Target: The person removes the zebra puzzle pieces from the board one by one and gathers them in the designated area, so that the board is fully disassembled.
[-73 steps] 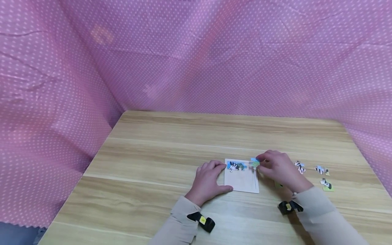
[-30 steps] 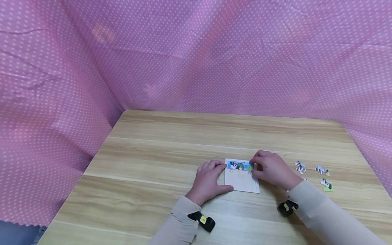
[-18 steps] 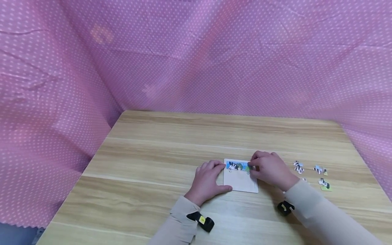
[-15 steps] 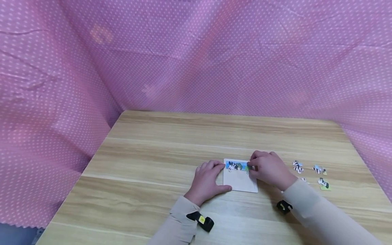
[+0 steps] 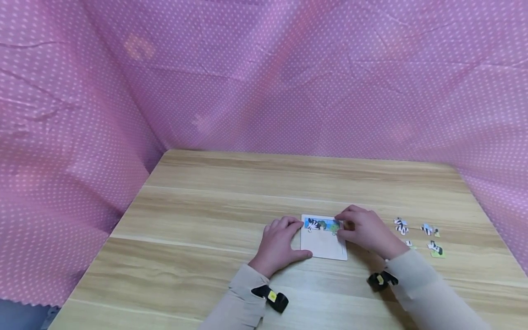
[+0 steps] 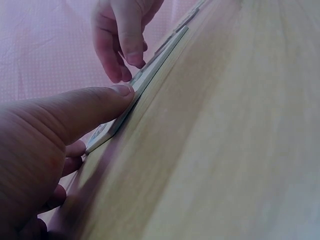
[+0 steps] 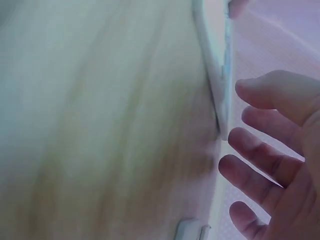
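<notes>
In the head view a white puzzle board (image 5: pixel 323 245) lies on the table, with zebra, tree and sky pieces along its far edge. A blue-and-green puzzle piece (image 5: pixel 334 226) lies at its far right corner. My left hand (image 5: pixel 278 247) holds the board's left side, thumb on the near edge and index finger by the far left corner. Over the right side hovers my right hand (image 5: pixel 367 231), its thumb and fingers parted beside that piece. The right wrist view shows these fingers (image 7: pixel 255 180) loosely bent, nothing between them.
To the right lie loose puzzle pieces: a striped one (image 5: pixel 400 226), a blue-and-striped one (image 5: pixel 426 229), a small one (image 5: pixel 437 233), a zebra-head one (image 5: pixel 436 249) and one (image 5: pixel 409 244) partly behind the right wrist. A pink dotted cloth (image 5: pixel 264 82) hangs behind the table.
The right hand brought the blue-and-green puzzle piece to the board's far right corner and pressed there. Now its fingers are parted and the piece lies in the board. The left hand kept its place.
</notes>
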`<state>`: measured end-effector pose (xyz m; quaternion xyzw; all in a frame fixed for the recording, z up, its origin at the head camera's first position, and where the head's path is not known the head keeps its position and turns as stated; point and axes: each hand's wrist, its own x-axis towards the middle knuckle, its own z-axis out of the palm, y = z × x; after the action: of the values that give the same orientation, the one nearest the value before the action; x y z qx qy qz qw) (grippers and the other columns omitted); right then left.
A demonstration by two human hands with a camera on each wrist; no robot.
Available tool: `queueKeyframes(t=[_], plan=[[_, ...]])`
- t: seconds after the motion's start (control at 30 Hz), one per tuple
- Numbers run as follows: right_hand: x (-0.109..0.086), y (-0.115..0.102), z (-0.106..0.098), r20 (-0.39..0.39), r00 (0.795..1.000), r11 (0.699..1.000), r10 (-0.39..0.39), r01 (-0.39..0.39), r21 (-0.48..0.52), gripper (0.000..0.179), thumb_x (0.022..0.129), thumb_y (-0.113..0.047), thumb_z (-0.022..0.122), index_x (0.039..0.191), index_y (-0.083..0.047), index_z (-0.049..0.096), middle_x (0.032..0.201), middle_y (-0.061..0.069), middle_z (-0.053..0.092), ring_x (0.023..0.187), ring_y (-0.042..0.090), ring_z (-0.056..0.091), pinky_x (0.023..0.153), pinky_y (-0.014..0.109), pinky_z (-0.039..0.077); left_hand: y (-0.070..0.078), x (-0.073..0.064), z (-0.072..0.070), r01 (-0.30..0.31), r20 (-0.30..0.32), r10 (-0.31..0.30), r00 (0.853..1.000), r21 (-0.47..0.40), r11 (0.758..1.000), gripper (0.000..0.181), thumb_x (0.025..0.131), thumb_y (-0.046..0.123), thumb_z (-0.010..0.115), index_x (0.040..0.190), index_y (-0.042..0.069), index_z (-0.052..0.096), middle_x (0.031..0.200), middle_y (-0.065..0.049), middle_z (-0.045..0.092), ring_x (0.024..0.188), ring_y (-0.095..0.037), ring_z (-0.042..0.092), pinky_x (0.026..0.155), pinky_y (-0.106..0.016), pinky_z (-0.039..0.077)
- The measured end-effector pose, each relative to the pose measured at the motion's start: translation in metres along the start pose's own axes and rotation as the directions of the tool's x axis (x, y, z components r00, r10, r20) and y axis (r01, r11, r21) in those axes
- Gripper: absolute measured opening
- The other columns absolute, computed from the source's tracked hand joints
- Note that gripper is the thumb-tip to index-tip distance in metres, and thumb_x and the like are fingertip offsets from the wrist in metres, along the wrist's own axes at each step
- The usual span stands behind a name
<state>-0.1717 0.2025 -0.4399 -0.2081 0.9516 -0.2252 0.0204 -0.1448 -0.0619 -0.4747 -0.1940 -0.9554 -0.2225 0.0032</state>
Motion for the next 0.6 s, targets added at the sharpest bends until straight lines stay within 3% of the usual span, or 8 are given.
queueKeyframes(t=[0.23,0.6], plan=[[-0.012,0.003,-0.003,-0.087,0.995,0.993,0.045,-0.035,0.112,0.034,0.088,-0.018,0.076,0.120,-0.008,0.071,0.115,0.004,0.067,0.102,0.027,0.065,0.088,0.051,0.052,-0.002,0.001,0.002,-0.013,-0.015,0.013,1.000,0.006,1.000,0.079,0.075,0.062,0.079,0.140,0.022,0.060,0.136,0.005,0.054,0.119,-0.018,0.049,0.093,-0.039,0.036],[-0.024,0.009,-0.008,-0.193,0.979,0.988,0.060,-0.030,0.152,0.029,0.089,-0.013,0.075,0.116,-0.005,0.071,0.115,0.009,0.067,0.101,0.033,0.065,0.085,0.054,0.052,-0.003,0.003,0.000,-0.005,0.001,0.005,1.000,0.001,1.000,0.080,0.075,0.062,0.079,0.141,0.022,0.059,0.137,0.006,0.053,0.120,-0.018,0.049,0.093,-0.038,0.036]])
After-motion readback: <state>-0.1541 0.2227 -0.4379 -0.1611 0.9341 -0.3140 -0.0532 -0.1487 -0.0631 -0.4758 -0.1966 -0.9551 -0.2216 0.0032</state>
